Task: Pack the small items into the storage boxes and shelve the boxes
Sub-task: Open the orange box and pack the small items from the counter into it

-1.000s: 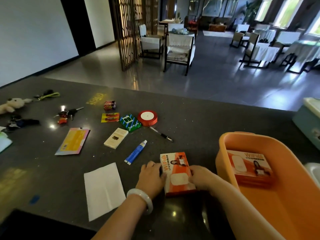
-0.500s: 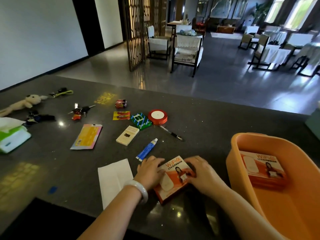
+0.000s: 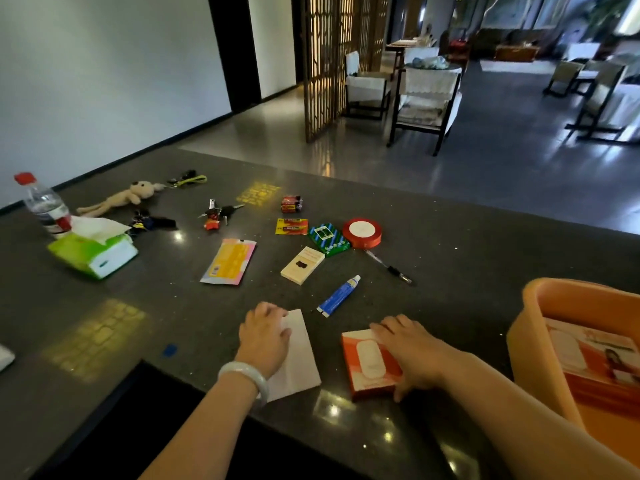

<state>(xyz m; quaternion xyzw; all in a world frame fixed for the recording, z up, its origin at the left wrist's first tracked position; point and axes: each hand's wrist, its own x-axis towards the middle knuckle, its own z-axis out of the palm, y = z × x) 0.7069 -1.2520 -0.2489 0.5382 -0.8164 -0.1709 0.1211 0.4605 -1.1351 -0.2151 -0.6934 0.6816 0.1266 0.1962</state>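
My left hand [image 3: 265, 337] has let go of the orange WiFi box [image 3: 370, 363] and now lies flat on the white paper [image 3: 298, 355] at 7 o'clock, fingers together and pinching nothing. My right hand [image 3: 412, 351] alone stays on the box at 5 o'clock, fingers spread along its top and side. I think the right hand will carry the box alone, and the paper goes next.

The orange storage box [image 3: 530, 320] sits at 3 o'clock, close by, with a matching WiFi box [image 3: 595, 355] already lying inside. Its near wall is tall, so the box must go up and over.

The counter edge runs just under my wrists. The blue tube [image 3: 339, 295] lies close past the paper. Farther at 12 o'clock are the cream packet [image 3: 302, 265], pen [image 3: 388, 266] and red ribbon roll [image 3: 362, 232]. The path to the right looks open.
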